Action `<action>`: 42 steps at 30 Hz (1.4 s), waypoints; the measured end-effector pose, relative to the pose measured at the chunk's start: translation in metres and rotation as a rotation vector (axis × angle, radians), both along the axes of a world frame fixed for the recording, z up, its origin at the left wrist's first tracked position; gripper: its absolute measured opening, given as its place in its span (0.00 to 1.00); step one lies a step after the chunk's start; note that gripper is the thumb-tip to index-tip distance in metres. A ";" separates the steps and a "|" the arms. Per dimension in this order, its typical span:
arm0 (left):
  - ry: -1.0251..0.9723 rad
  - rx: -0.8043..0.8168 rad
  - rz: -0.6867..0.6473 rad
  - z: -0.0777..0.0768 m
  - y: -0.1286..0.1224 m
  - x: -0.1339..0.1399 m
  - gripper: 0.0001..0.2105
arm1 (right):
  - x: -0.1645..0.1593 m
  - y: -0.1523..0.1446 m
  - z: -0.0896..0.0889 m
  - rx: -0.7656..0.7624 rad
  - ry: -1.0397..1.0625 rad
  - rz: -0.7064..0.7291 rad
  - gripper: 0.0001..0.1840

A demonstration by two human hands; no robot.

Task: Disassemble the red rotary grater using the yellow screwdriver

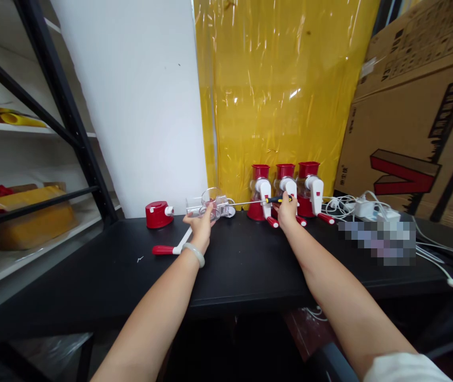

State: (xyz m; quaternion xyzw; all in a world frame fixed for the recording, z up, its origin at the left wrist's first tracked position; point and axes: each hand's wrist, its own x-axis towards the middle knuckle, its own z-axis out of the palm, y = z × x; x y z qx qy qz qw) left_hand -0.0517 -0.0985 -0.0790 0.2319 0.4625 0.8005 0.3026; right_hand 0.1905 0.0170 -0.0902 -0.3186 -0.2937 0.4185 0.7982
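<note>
The left hand (pixel 201 224) grasps a clear plastic housing (pixel 193 206), the right hand (pixel 287 210) a screwdriver (pixel 276 199), tip indistinct; black desk (pixel 246 265), yellow sheeting (pixel 274 101) beyond.

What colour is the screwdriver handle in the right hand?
The screwdriver handle is black with yellow, shown in the head view.

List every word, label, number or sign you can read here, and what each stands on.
"V": large red letter-like mark on the cardboard box.
The box's other printing: too small or blurred to read reliably.
Screwdriver and red-and-white crank devices: no readable text.
</note>
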 end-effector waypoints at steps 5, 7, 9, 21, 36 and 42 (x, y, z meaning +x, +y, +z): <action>0.029 -0.014 -0.002 -0.002 0.000 -0.001 0.36 | 0.000 -0.001 -0.002 0.019 -0.077 -0.007 0.25; 0.024 -0.020 0.003 -0.001 0.000 -0.001 0.35 | 0.001 -0.001 -0.002 0.005 -0.097 -0.021 0.26; 0.004 -0.019 -0.003 0.000 -0.002 0.000 0.35 | 0.002 -0.002 -0.001 -0.004 -0.097 -0.016 0.24; -0.044 -0.019 -0.005 0.003 -0.002 0.000 0.34 | 0.002 0.001 0.000 0.017 0.001 0.006 0.18; -0.047 -0.023 -0.035 0.001 -0.001 0.000 0.34 | -0.002 -0.003 -0.001 0.066 -0.057 -0.020 0.24; -0.005 -0.029 -0.060 -0.001 -0.001 0.001 0.34 | 0.001 -0.004 0.002 0.022 -0.008 -0.057 0.27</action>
